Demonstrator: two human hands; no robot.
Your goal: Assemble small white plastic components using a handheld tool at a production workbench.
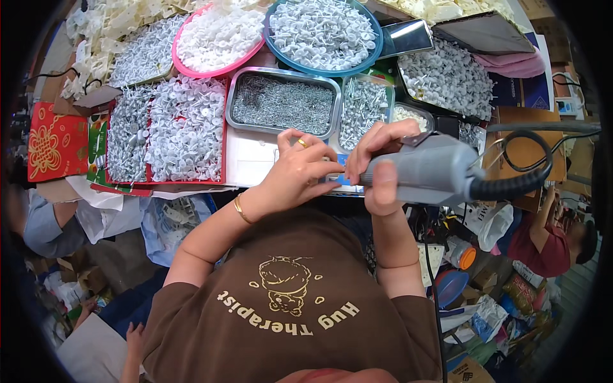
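Observation:
My right hand is wrapped round a grey electric screwdriver, held nearly level with its tip toward the left. My left hand meets the screwdriver's tip, thumb and fingers pinched together. Whatever small thing sits between those fingertips is too small and covered to name. Just beyond my hands a metal tray holds many tiny screws. To its right stands a clear container of larger screws or anchors.
White plastic pieces with nails fill a red box at left. A pink basin and a blue basin stand behind. A black cable runs from the screwdriver rightward. Another person is at far right; a sleeve shows at left.

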